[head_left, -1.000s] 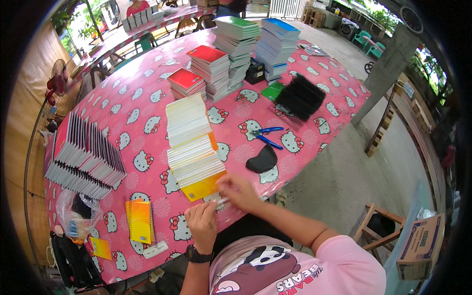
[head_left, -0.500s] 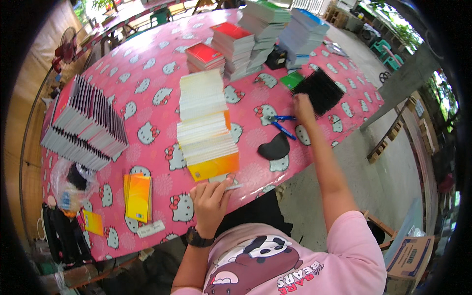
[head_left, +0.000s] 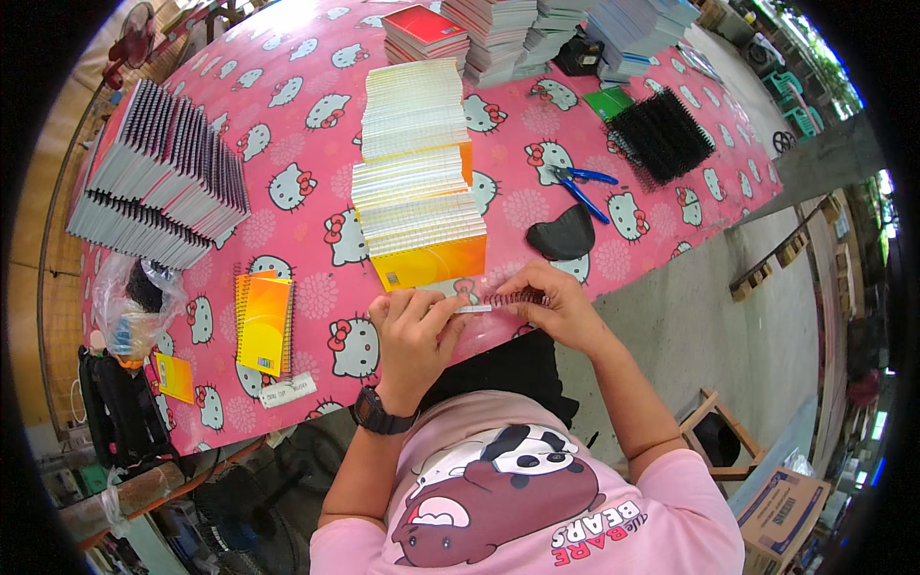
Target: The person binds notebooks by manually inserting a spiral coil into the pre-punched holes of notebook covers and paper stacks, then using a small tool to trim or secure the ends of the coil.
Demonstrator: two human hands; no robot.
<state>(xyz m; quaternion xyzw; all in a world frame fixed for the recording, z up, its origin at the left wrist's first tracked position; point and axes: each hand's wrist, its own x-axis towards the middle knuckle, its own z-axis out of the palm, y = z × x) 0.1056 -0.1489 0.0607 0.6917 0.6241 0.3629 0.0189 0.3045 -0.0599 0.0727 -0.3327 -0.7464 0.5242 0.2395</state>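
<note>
My left hand [head_left: 414, 331] is closed at the table's front edge on a thin white-edged pad [head_left: 473, 309], seen nearly edge-on. My right hand [head_left: 563, 307] pinches a dark spiral binding coil [head_left: 508, 298]. The coil's left end meets the pad's right end; whether it runs through any holes is too small to tell. Just beyond my hands lies a long fanned row of yellow-covered notebooks [head_left: 431, 261]. A heap of black coils [head_left: 661, 134] rests at the right, near blue-handled pliers [head_left: 587, 190] and a black curved pad [head_left: 563, 233].
Bound notebooks [head_left: 158, 177] stand stacked at the left. Nearer are yellow spiral notebooks [head_left: 264, 324], a white labelled strip [head_left: 287, 390] and a plastic bag [head_left: 139, 297]. Tall paper stacks [head_left: 489, 38], a red-covered stack [head_left: 425, 36] and a green card [head_left: 609, 103] sit farther back.
My right hand has come back from the black coil heap to my left hand, now with a coil in it. My left hand still grips the pad. The view has shifted.
</note>
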